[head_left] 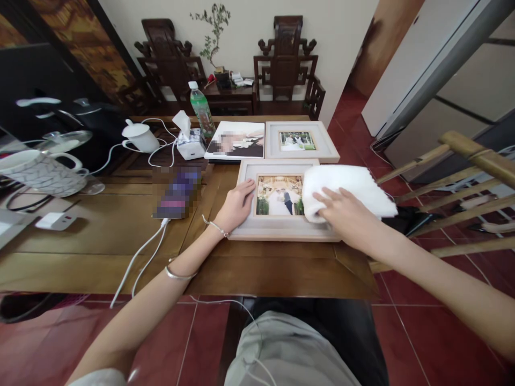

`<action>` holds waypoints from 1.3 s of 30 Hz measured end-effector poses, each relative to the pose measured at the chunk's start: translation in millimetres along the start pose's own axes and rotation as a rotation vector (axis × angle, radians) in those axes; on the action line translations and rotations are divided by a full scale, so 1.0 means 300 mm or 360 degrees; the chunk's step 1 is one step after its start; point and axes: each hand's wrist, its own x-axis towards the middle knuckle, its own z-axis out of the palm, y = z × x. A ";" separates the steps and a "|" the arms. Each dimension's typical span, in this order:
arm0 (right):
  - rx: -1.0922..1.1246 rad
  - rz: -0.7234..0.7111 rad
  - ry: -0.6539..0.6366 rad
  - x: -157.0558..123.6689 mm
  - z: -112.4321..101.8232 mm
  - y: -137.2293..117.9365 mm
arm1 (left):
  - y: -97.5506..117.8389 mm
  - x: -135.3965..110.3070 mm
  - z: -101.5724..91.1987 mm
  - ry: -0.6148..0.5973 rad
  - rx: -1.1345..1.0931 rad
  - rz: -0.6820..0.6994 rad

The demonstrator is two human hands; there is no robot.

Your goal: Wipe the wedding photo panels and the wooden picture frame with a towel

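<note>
A light wooden picture frame [284,229] with a wedding photo lies flat near the table's front edge. My left hand [238,205] grips its left side, fingers together over the rim and the thumb lower down. On the frame's right part rests a folded white towel [346,187], which hangs out past the frame's right edge. My right hand [341,210] is closed on the towel's near side and presses it onto the frame; the frame's right edge is hidden beneath. Behind it lie a second picture frame [330,143] and a photo panel [237,140].
To the left lie a phone [177,195] on a white cable and a charger [55,220]. A tissue box [191,145], a green-labelled bottle [202,110], a lidded white cup [141,137] and a patterned mug [44,172] stand behind. A wooden chair [478,161] is at right.
</note>
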 end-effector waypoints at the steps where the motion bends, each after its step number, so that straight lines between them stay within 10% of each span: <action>1: 0.0061 -0.0065 -0.0005 -0.035 -0.015 -0.020 | 0.000 0.000 0.000 0.0003 0.0001 0.0002; 7: 0.0315 -0.0077 -0.0049 -0.079 -0.058 -0.041 | 0.001 -0.001 -0.004 -0.0032 0.0006 0.0017; 20: -0.0056 0.0289 0.0251 0.286 0.105 0.094 | -0.002 -0.003 -0.016 -0.0064 -0.0033 0.0018; 33: 0.0134 -0.0202 -0.0021 -0.097 -0.065 -0.131 | -0.004 -0.001 -0.002 -0.0031 0.0002 0.0027; 39: 0.0396 -0.0181 -0.0133 -0.085 -0.099 -0.133 | -0.004 -0.002 -0.004 -0.0084 0.0036 0.0034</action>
